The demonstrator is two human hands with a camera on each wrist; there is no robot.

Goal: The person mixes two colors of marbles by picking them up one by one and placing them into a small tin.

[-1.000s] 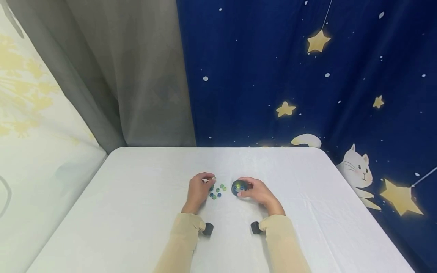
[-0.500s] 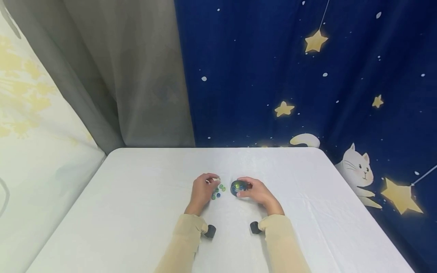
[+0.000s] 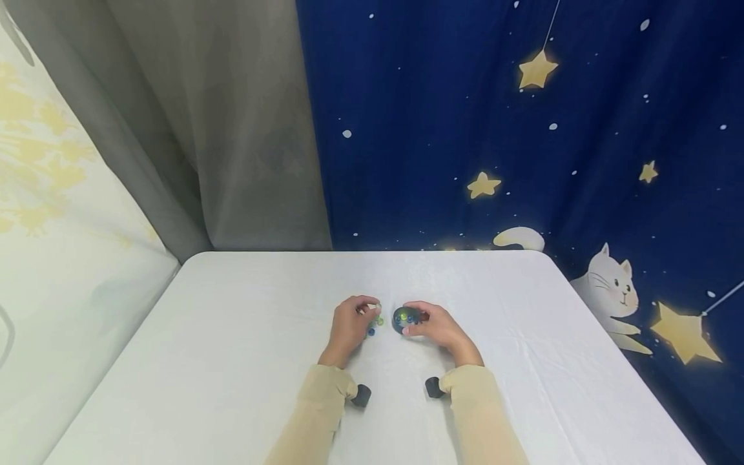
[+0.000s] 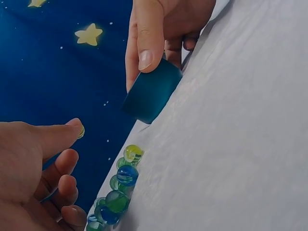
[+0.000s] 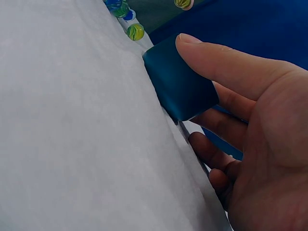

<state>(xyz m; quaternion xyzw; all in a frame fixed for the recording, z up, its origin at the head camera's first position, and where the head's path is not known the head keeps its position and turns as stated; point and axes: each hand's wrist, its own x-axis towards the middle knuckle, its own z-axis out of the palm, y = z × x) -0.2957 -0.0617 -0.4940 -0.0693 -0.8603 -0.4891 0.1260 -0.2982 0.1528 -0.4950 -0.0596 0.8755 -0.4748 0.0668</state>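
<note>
My left hand [image 3: 351, 323] pinches a yellow-green glass marble [image 4: 81, 132] between thumb and fingertips, raised above the table. Its other fingers are loosely curled. Beneath and beside it, several blue and green marbles [image 4: 117, 201] sit in a cluster on the white cloth, partly covered by the hand in the head view. Just to the right stands a small dark teal cup [image 4: 154, 94] with several marbles inside, as the head view shows. My right hand [image 3: 440, 326] grips the cup from the right, thumb on the near side; in both wrist views the cup's base meets the cloth.
A white-covered table [image 3: 232, 361] spreads around both hands. Behind it hang a grey curtain [image 3: 256, 142] and a blue star-patterned curtain [image 3: 418, 129]. A black wrist camera [image 3: 361, 395] sticks out from the left cuff, and another black camera [image 3: 434, 387] from the right.
My left hand has moved to the right over the loose marbles, closer to the cup, and covers more of them. The right hand and the cup have stayed nearly still.
</note>
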